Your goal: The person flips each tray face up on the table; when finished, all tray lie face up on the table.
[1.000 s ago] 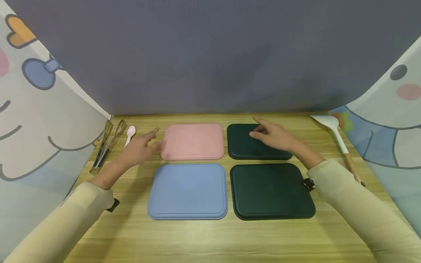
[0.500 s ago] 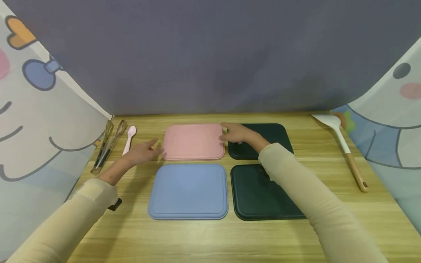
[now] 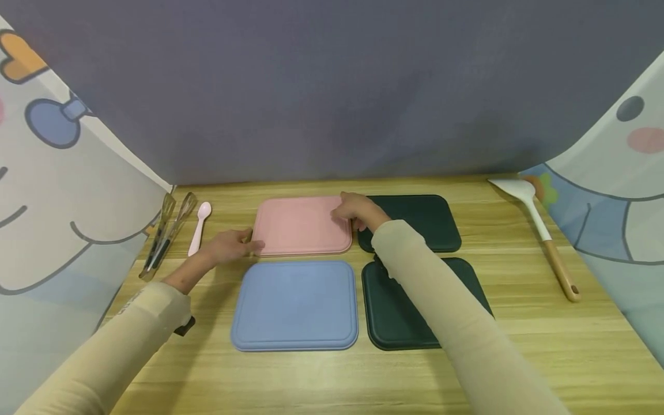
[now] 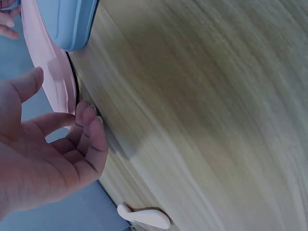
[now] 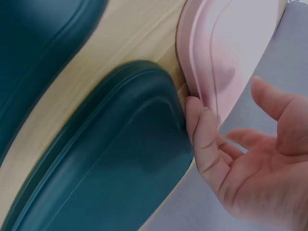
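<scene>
Flat on the table lies a pink rectangular lid or board (image 3: pixel 301 225). My left hand (image 3: pixel 230 246) is at its left edge; in the left wrist view that hand (image 4: pixel 57 144) has its thumb raised apart and its fingers loosely bent beside the pink rim (image 4: pixel 65 91). At the opposite edge is my right hand (image 3: pixel 360 211), partly over the pink corner. The right wrist view shows the right hand's (image 5: pixel 255 154) fingertips at the pink rim (image 5: pixel 197 62), thumb held away. Whether the fingertips touch it, I cannot tell.
A blue board (image 3: pixel 295 305) lies in front of the pink one, with two dark green boards (image 3: pixel 430 222) (image 3: pixel 396 311) to the right. Whisk-like utensils (image 3: pixel 166 236) and a pink spoon (image 3: pixel 199 227) lie left; a white spatula with wooden handle (image 3: pixel 539 225) lies right.
My right hand has moved left, from over the rear green board to the pink board's right edge. My left hand has shifted slightly right and nearer me, to the left edge.
</scene>
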Demonstrator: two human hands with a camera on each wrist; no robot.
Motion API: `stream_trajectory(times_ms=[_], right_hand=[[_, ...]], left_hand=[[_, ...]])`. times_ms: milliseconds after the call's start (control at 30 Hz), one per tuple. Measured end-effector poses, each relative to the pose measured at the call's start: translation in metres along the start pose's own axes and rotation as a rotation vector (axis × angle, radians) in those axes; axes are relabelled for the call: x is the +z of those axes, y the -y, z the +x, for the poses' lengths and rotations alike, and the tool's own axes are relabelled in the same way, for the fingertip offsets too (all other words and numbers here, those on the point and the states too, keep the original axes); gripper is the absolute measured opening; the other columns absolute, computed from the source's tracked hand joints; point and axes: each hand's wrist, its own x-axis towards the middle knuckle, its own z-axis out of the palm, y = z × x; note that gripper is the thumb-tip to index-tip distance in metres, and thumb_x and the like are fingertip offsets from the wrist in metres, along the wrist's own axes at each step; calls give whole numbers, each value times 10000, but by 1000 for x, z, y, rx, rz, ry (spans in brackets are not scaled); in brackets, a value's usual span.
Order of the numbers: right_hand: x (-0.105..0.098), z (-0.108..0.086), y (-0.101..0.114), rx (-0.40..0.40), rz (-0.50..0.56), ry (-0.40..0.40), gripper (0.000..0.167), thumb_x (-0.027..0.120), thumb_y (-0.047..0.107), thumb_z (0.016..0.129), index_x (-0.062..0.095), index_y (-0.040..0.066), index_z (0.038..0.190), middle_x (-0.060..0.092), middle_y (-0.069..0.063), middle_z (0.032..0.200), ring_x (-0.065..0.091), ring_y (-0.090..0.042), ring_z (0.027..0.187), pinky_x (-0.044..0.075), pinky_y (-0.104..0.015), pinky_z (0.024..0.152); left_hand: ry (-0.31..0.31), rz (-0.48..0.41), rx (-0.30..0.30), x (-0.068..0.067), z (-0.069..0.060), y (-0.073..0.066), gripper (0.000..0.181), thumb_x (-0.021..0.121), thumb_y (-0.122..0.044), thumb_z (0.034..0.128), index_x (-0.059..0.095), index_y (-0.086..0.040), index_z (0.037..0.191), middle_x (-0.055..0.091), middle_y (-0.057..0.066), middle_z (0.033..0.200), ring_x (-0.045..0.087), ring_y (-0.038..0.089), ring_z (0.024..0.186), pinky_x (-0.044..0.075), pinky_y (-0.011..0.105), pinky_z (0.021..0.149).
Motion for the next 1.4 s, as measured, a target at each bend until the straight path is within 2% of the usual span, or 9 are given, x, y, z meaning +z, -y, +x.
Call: stream_trajectory(times_ms=[200, 533, 800, 900, 1033, 1167, 1267, 1333, 1400], right_hand=[[5, 7, 6, 62, 10, -29, 769, 551, 307, 991, 153, 127, 1623, 520, -211, 1453, 645, -251, 684, 607, -380, 724], [12, 20, 9, 89, -71, -39, 672, 475, 183, 995, 214, 103, 1609, 561, -233, 1400, 651, -219, 571, 602, -331, 605], [14, 26, 11, 103, -87, -28, 612, 487, 99, 1018, 264, 82, 1587, 698, -209, 915, 638, -200, 481, 599, -309, 577], [14, 27, 12, 116, -85, -29, 603, 487, 92, 1016, 277, 80, 1580, 699, -231, 981, 632, -195, 470, 593, -301, 562], [14, 28, 14, 121, -95, -25, 581, 464, 96, 1026, 282, 71, 1577, 580, -250, 1353, 629, -192, 478, 586, -290, 554], [14, 30, 14, 119, -115, -19, 551, 473, 97, 1021, 330, 53, 1551, 515, -244, 1428, 642, -191, 500, 590, -290, 570], [13, 30, 13, 114, -102, -17, 586, 476, 82, 1015, 293, 60, 1571, 462, -236, 1494, 659, -199, 514, 597, -294, 586], [13, 29, 11, 107, -75, -15, 626, 471, 77, 1017, 235, 81, 1597, 334, -206, 1596, 665, -201, 525, 601, -296, 600], [12, 29, 9, 106, -32, -5, 672, 458, 75, 1021, 155, 112, 1620, 247, -188, 1642, 667, -201, 532, 603, -296, 616]], left_hand=[[16, -65, -21, 3, 0, 1, 848, 447, -570, 1023, 198, 28, 1570, 305, 319, 1556, 294, 541, 1423, 323, 643, 1120], [26, -137, -27, 3, -1, 0, 838, 457, -528, 1035, 151, 41, 1570, 447, 308, 1476, 309, 518, 1427, 339, 617, 1124], [2, -199, -39, 4, 0, 5, 791, 456, -510, 1042, 162, -12, 1581, 410, 310, 1504, 411, 486, 1385, 374, 596, 1109], [-4, -222, -49, 5, 1, 8, 775, 452, -512, 1043, 170, -33, 1583, 339, 319, 1542, 417, 488, 1378, 374, 596, 1109], [-4, -242, -65, 5, 2, 10, 776, 456, -524, 1037, 177, -50, 1585, 290, 328, 1560, 358, 506, 1406, 350, 606, 1123], [-1, -285, -70, 4, 1, 11, 800, 471, -539, 1027, 170, -59, 1592, 351, 332, 1539, 423, 494, 1369, 386, 596, 1099], [-1, -363, -72, 3, 1, 12, 802, 500, -515, 1023, 156, -79, 1602, 640, 227, 1140, 613, 348, 978, 482, 492, 947], [1, -421, -73, 2, 0, 12, 801, 519, -493, 1022, 143, -97, 1608, 584, 60, 848, 503, 206, 733, 461, 404, 831], [8, -472, -68, 1, 0, 12, 797, 523, -465, 1027, 124, -96, 1610, 510, -44, 776, 436, 131, 689, 449, 356, 806]])
